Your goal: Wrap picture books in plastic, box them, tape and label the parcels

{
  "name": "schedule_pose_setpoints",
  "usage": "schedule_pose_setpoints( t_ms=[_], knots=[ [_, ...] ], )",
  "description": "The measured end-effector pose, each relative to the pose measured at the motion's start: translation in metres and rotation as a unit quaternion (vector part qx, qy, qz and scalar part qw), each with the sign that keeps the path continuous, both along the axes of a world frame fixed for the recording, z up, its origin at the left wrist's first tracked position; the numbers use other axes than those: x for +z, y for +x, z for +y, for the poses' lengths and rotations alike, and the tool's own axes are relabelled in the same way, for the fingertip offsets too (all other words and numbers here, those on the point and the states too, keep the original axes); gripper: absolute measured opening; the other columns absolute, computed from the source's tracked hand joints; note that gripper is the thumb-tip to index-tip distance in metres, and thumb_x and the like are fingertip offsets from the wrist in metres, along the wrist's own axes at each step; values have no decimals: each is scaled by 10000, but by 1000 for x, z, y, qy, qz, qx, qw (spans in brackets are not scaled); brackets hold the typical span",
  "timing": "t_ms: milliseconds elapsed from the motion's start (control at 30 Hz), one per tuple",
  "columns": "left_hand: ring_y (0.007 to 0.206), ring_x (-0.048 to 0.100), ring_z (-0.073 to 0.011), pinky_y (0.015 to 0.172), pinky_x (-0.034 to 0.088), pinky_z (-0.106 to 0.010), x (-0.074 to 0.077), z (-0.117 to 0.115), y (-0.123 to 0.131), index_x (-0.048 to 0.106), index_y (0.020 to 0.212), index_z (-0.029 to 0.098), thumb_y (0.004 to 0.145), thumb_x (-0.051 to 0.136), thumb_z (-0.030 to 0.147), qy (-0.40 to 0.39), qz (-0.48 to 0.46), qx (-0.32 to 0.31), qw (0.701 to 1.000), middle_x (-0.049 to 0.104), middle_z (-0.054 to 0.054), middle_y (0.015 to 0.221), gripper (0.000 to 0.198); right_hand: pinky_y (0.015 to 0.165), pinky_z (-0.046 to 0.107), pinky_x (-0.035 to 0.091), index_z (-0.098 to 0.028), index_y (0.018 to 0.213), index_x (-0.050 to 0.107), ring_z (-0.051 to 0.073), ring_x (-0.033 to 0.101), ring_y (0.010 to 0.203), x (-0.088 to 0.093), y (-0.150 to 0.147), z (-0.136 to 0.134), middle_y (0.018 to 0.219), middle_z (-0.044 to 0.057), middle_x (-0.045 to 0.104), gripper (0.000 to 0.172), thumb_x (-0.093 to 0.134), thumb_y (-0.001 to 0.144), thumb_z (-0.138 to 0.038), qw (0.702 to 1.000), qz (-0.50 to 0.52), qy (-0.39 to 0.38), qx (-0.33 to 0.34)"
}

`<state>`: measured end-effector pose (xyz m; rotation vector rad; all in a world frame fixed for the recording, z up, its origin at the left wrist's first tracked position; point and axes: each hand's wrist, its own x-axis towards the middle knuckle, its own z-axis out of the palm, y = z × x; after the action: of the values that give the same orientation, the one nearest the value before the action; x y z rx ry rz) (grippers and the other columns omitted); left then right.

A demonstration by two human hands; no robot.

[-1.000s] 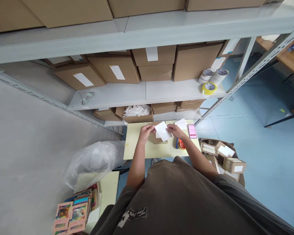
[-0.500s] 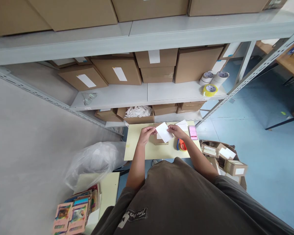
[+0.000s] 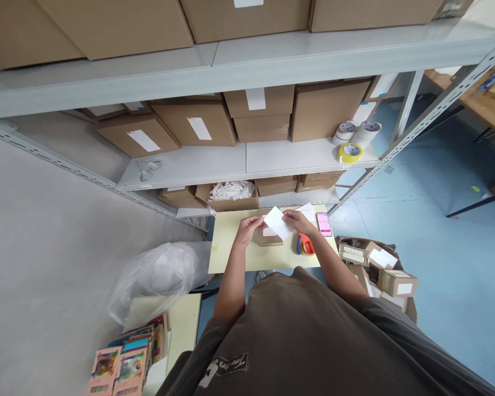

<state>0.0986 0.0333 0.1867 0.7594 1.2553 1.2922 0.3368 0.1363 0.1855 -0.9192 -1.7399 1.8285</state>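
A blank white sheet of paper [image 3: 278, 222], possibly a label, is held tilted between my two hands above a pale yellow table [image 3: 226, 253]. My left hand [image 3: 249, 228] pinches its left corner, and my right hand [image 3: 299, 221] grips the right edge. Under the sheet lies a small cardboard box [image 3: 268, 238] with a white patch on top, partly covered by the paper. To the right of the box is an orange and blue tape dispenser [image 3: 306, 245]. More white papers [image 3: 307, 210] lie behind my right hand, beside a phone [image 3: 324, 224] with a pink screen.
A metal shelf [image 3: 214, 165] with cardboard boxes and tape rolls [image 3: 350, 152] rises in front. An open box of white packing pieces [image 3: 232, 191] sits low. On the right stands a carton of small parcels [image 3: 396, 283]; on the left, a plastic bag [image 3: 165, 269] and printed packages [image 3: 119, 366].
The view has shifted slightly. Both hands keep hold of the white paper, which has turned only a little.
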Motion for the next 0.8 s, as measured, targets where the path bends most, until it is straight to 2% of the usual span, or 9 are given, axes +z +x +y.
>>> schedule_pose_setpoints(
  t_ms=[200,433,600,633,700,767,800],
  knots=[
    [817,773,-258,830,617,-417,3,1,2,813,886,141,700,924,590,-2,11,-1,1000,800,-123,839,499,608,278,447,-196,925,680,180,600,702,-2,3,3,838,41,700,460,727,850,-647,1000,1,-6,1],
    [763,755,-227,805,611,-387,7,2,5,801,825,142,672,945,566,-4,-4,-3,1000,798,-106,807,474,618,275,474,-185,977,717,185,635,714,-2,6,6,854,48,733,473,729,864,-645,1000,-1,-5,7],
    [738,740,-208,765,601,-352,10,1,7,802,798,149,669,954,548,4,-14,-10,1000,791,-86,776,446,705,322,545,-189,1083,758,220,685,808,-5,6,8,941,64,761,441,643,943,-591,999,-12,45,14],
    [724,733,-201,755,596,-345,11,2,8,801,794,150,667,956,541,6,-14,-6,1000,787,-83,766,439,749,342,564,-200,1118,762,234,697,864,-5,5,8,986,70,765,416,634,954,-561,997,-24,78,-1],
    [695,715,-184,740,586,-334,9,4,11,798,790,150,665,958,525,9,-13,17,1000,779,-77,750,426,865,389,584,-232,1178,757,267,699,1032,-5,1,5,1119,91,755,360,645,955,-492,980,-57,172,-81],
    [680,701,-171,739,579,-329,7,7,17,796,793,151,668,957,509,12,-14,50,999,776,-74,751,412,945,416,583,-251,1186,752,287,665,1171,-3,-6,0,1232,117,722,311,654,957,-436,945,-80,259,-185],
    [679,698,-168,740,577,-329,6,9,20,796,795,151,670,955,503,12,-15,66,998,775,-75,755,406,944,414,588,-251,1158,758,286,663,1180,-1,-10,-4,1238,123,717,279,645,968,-422,931,-81,282,-215]
  ],
)
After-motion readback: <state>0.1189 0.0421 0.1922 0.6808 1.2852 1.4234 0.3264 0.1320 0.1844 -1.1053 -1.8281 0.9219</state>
